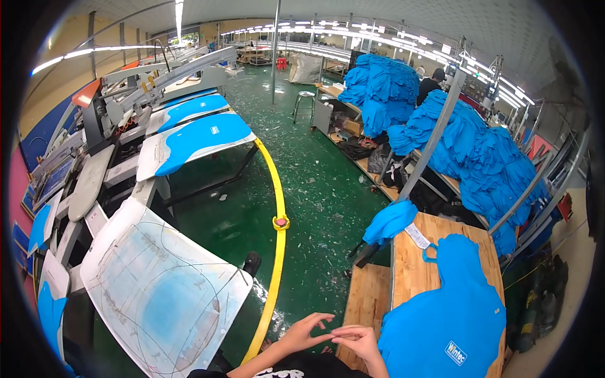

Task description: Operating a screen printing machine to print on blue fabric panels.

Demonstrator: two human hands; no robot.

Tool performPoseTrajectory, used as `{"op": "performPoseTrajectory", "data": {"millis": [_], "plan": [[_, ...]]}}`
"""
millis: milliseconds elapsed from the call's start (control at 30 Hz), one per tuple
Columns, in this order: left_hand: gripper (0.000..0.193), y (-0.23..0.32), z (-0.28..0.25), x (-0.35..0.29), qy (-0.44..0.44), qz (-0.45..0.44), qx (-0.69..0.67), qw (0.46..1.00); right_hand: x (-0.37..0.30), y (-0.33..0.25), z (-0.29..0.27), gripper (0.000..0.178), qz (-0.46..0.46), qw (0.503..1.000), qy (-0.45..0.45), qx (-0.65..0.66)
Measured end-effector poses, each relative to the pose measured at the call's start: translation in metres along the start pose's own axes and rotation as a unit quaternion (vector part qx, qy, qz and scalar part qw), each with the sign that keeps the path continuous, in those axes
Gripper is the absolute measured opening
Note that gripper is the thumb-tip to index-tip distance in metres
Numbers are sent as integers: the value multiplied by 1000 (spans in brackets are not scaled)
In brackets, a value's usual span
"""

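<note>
Both hands are low in the picture, close together in front of my body. My left hand (306,333) has its index finger stretched out and its thumb apart from it. My right hand (358,340) points inward, its straight fingers and thumb near the left thumb tip. I see nothing held in either hand. To the right, blue cut fabric pieces (447,309) with a white printed label lie in a flat stack on a wooden table (413,255). On my left is a pale printing board (170,296) with a blue stain and no fabric on it.
A curved yellow rail (277,189) runs between me and the printing machine (104,120). More boards bear blue pieces (208,135). Large blue fabric heaps (466,145) cover tables at right, by a metal post (435,138). A stool (304,104) and a person (430,85) are farther off.
</note>
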State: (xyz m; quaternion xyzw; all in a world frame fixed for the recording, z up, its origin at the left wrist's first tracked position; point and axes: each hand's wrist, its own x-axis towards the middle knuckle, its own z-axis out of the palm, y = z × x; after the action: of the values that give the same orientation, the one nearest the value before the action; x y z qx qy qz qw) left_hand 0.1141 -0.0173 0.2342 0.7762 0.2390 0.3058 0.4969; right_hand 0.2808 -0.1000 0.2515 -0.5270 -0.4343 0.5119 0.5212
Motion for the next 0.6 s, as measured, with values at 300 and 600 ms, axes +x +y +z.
{"op": "performPoseTrajectory", "data": {"millis": [300,600], "plan": [[48,7,27,19,-60,-2,7,998,-18,-6,-30,11,23,1000,21,-2],[42,14,48,32,-104,12,12,994,-34,5,-50,11,27,997,45,54]]}}
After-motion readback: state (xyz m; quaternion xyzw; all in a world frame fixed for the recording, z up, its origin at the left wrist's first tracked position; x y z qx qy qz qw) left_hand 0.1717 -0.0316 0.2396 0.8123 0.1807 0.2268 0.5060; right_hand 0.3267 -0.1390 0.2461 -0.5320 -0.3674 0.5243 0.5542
